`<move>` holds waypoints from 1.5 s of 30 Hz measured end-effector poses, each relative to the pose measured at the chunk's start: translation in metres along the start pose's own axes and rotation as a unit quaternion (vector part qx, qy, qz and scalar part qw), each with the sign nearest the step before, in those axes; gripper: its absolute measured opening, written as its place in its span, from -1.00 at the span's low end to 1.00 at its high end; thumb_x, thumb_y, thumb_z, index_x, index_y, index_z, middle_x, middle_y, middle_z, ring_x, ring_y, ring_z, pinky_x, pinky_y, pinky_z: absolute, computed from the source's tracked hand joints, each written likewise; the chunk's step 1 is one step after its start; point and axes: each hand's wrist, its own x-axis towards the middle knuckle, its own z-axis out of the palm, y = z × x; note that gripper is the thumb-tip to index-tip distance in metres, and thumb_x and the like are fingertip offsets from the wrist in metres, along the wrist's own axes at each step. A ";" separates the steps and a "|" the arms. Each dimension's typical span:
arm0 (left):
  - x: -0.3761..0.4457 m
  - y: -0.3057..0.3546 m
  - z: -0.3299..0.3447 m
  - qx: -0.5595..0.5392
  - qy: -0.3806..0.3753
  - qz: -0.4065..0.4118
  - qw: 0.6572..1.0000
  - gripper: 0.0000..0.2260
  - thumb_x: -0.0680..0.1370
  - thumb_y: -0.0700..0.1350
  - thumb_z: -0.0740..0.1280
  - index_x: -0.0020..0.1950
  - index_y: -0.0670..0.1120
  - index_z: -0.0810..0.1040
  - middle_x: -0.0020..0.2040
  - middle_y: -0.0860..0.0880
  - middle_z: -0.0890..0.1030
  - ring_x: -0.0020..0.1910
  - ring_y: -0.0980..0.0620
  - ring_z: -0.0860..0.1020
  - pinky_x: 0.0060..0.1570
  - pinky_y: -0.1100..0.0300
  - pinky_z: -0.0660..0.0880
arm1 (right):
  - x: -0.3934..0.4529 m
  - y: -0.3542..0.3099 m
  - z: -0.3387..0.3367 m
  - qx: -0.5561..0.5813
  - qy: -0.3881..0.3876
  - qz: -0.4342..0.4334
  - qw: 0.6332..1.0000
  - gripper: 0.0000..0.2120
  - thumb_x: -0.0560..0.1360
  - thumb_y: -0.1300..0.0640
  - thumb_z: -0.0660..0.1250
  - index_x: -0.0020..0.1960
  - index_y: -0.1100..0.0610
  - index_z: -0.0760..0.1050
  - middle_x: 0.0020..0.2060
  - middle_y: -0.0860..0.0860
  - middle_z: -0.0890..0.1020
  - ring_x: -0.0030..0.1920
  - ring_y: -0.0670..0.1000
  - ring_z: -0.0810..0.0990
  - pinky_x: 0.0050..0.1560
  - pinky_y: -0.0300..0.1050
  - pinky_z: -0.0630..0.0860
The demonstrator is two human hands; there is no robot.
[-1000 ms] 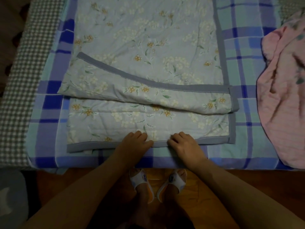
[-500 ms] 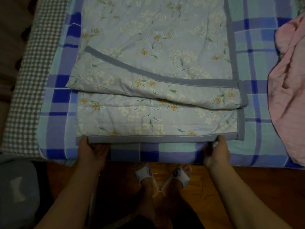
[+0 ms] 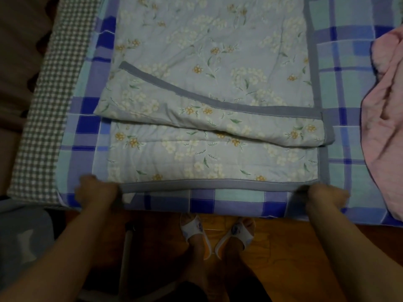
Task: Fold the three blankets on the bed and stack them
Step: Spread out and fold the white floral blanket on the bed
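your left hand (image 3: 96, 190) and right hand (image 3: 325, 196) each have fingers curled tight on a near corner of the flowery blanket (image 3: 209, 88) (half folded) on the bed (image 3: 349, 136); the pink blanket (image 3: 388, 127) lies beyond your right fingers.

1. I am looking at a dim, indoor-lit frame; the light seems to be falling from above the bed, leaving the floral blanket (image 3: 207, 62) as the brightest area.
2. The floor (image 3: 272, 247) and both forearms are sitting in heavy shadow near the bottom edge.
3. The left hand (image 3: 96, 190) and right hand (image 3: 325, 197) are showing smeared, soft outlines.
4. The whole picture is looking grainy and slightly soft, with muted colours.
5. The wide lens is bending the checked bed cover (image 3: 43, 127) outward at the left edge.
6. The pink blanket (image 3: 383, 127) is losing detail toward the right border.
7. I am seeing no glare anywhere.
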 end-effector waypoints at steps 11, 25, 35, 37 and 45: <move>0.006 0.281 0.043 0.387 -0.108 0.560 0.724 -0.22 0.51 0.00 0.36 0.62 0.09 0.00 0.55 -0.12 0.29 0.55 -0.13 0.21 0.54 -0.10 -0.02 | -0.024 -0.176 0.116 -0.529 -0.193 -0.566 0.602 -0.39 0.55 -0.38 0.10 0.37 0.05 0.36 0.22 0.16 0.55 0.22 0.21 0.51 0.39 0.21 0.26; -0.037 -0.005 0.031 0.446 -0.019 0.491 0.748 -0.10 0.15 0.01 0.63 0.45 -0.07 0.39 0.15 -0.21 0.51 0.02 -0.26 0.53 -0.12 -0.14 0.53 | 0.000 0.026 0.002 -0.500 -0.135 -0.733 0.441 -0.41 0.27 0.16 0.56 0.26 0.16 0.48 0.04 0.16 0.53 -0.05 0.21 0.49 -0.05 0.11 0.50; -0.035 -0.005 0.051 0.246 0.012 0.587 0.771 -0.58 0.43 -0.15 0.51 0.27 -0.14 0.57 0.25 -0.24 0.54 0.19 -0.28 0.50 0.11 -0.17 0.49 | 0.020 0.033 0.005 -0.392 -0.108 -0.654 0.638 -0.60 0.43 0.28 0.44 0.27 0.24 0.56 0.18 0.26 0.58 0.18 0.29 0.48 0.23 0.22 0.42; -0.023 0.011 0.054 0.247 -0.016 0.662 0.707 -0.63 0.46 -0.04 0.49 0.23 -0.12 0.60 0.22 -0.24 0.57 0.14 -0.28 0.54 0.01 -0.13 0.53 | 0.029 0.023 0.004 -0.383 -0.115 -0.678 0.617 -0.71 0.56 0.12 0.31 0.22 0.21 0.61 0.11 0.21 0.63 0.11 0.23 0.53 0.15 0.16 0.46; -0.019 0.059 0.056 0.316 -0.068 0.713 0.622 -0.67 0.58 0.12 0.15 0.04 -0.03 0.62 0.12 -0.08 0.57 0.04 -0.10 0.53 -0.18 0.04 0.49 | 0.021 0.011 -0.003 -0.434 -0.133 -0.710 0.538 -0.66 0.53 0.02 0.29 0.19 0.19 0.59 0.10 0.17 0.59 0.10 0.20 0.52 0.13 0.12 0.49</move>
